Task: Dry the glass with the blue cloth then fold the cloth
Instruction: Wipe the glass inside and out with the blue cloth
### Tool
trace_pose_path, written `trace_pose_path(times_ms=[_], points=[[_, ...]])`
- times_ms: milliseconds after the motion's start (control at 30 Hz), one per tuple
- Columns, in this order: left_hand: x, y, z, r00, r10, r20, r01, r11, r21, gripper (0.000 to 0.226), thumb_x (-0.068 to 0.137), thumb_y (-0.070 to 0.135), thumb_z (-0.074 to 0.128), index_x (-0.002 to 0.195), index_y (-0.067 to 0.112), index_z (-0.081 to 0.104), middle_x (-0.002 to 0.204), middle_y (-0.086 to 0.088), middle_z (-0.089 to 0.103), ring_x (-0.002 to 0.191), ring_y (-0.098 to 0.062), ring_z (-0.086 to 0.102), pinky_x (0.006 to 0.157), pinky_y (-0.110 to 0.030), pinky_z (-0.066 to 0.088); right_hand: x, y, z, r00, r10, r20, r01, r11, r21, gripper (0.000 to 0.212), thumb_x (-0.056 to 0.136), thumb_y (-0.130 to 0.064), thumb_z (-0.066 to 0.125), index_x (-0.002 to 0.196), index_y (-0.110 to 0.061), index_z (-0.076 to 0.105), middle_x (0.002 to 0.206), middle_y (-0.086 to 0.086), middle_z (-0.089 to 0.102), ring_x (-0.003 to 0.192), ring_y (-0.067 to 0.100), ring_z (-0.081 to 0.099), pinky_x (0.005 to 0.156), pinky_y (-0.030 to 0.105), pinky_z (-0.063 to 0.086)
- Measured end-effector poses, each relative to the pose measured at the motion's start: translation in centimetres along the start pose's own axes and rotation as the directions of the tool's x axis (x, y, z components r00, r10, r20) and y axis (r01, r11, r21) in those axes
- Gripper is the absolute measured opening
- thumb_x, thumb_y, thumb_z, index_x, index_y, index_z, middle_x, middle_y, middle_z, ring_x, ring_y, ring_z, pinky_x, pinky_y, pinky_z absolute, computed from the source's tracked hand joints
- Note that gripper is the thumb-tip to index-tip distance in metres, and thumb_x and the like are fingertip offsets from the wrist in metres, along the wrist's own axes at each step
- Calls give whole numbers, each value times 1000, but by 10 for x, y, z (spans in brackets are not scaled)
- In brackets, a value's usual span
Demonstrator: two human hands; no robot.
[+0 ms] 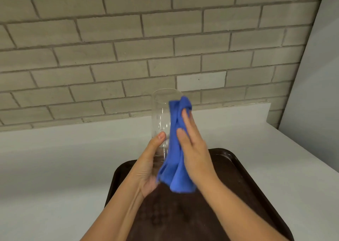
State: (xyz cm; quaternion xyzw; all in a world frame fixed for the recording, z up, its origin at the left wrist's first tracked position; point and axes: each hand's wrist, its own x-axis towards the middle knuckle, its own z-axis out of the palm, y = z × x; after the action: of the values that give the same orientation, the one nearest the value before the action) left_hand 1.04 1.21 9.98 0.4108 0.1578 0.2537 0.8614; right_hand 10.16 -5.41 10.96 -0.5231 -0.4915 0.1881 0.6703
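A tall clear glass (161,112) is held upright in the air above the tray, its open rim at the top. My left hand (149,167) grips its lower part, thumb on the near side. A blue cloth (175,149) hangs bunched along the right side of the glass, from near the rim down past the base. My right hand (194,145) presses the cloth flat against the glass with the fingers stretched upward.
A dark brown tray (244,185) lies on the white counter (55,167) under my forearms. A grey brick wall (128,48) rises behind the counter, and a white panel (315,75) stands at the right.
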Motion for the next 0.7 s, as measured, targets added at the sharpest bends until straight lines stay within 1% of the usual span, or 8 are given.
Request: trace_pose_path(times_ms=[100, 233, 333, 400, 500, 600, 667, 700], points=[[4, 1, 4, 997, 69, 29, -70, 997, 26, 57, 39, 37, 89, 88, 15, 69, 89, -14, 75, 80, -26, 72, 60, -35, 57, 37, -8, -14, 982, 182, -49, -164, 956, 244, 42, 94, -33, 35, 136, -31, 33, 133, -7, 47, 110, 6, 51, 94, 18, 42], [6, 12, 11, 993, 114, -9, -108, 960, 257, 60, 41, 43, 85, 92, 19, 65, 83, -6, 74, 72, -19, 70, 57, -32, 55, 25, 5, -9, 898, 439, -42, -357, 780, 514, 43, 90, -43, 40, 118, -16, 58, 110, 11, 65, 100, 25, 62, 92, 39, 50], [11, 18, 19, 986, 141, -84, -81, 863, 499, 70, 48, 48, 82, 106, 18, 58, 90, -6, 71, 69, -16, 68, 58, -28, 55, 3, 19, 0, 858, 514, 9, -370, 605, 705, 41, 92, -38, 40, 82, -14, 71, 76, 7, 73, 67, 16, 71, 58, 26, 58], [14, 19, 26, 985, 129, -112, -31, 780, 626, 73, 44, 53, 79, 106, 22, 58, 94, -6, 71, 68, -14, 69, 58, -26, 55, -3, 28, 3, 844, 536, -15, -323, 530, 784, 36, 94, -29, 38, 78, -12, 65, 70, 5, 68, 52, 9, 68, 43, 18, 51], [19, 22, 37, 970, 182, -162, 28, 577, 816, 63, 52, 59, 72, 105, 25, 60, 108, -3, 65, 83, -13, 66, 64, -26, 53, -2, 27, 1, 831, 542, -122, -189, 483, 855, 42, 95, -25, 37, 68, -11, 66, 59, 5, 67, 42, 7, 64, 36, 16, 48], [23, 21, 40, 887, 420, -192, 116, 199, 973, 83, 58, 69, 61, 126, 23, 50, 131, 0, 41, 120, -17, 41, 86, -29, 40, -4, 25, -3, 850, 527, -15, -211, 367, 906, 44, 92, -36, 38, 74, -11, 70, 62, 7, 73, 54, 16, 70, 49, 24, 57], [17, 19, 42, 780, 625, -29, 28, 10, 1000, 83, 63, 65, 60, 132, 23, 40, 127, 2, 34, 121, -12, 30, 84, -25, 31, -7, 26, -6, 849, 529, -2, -248, 401, 882, 42, 89, -44, 41, 88, -14, 69, 71, 6, 75, 64, 19, 70, 61, 30, 58], [14, 16, 42, 748, 662, 44, -53, -6, 999, 77, 67, 60, 61, 132, 25, 39, 122, 3, 35, 117, -12, 34, 82, -23, 30, -7, 25, -8, 853, 522, 1, -259, 422, 868, 42, 88, -46, 42, 95, -14, 68, 76, 6, 74, 69, 19, 69, 66, 33, 56]])
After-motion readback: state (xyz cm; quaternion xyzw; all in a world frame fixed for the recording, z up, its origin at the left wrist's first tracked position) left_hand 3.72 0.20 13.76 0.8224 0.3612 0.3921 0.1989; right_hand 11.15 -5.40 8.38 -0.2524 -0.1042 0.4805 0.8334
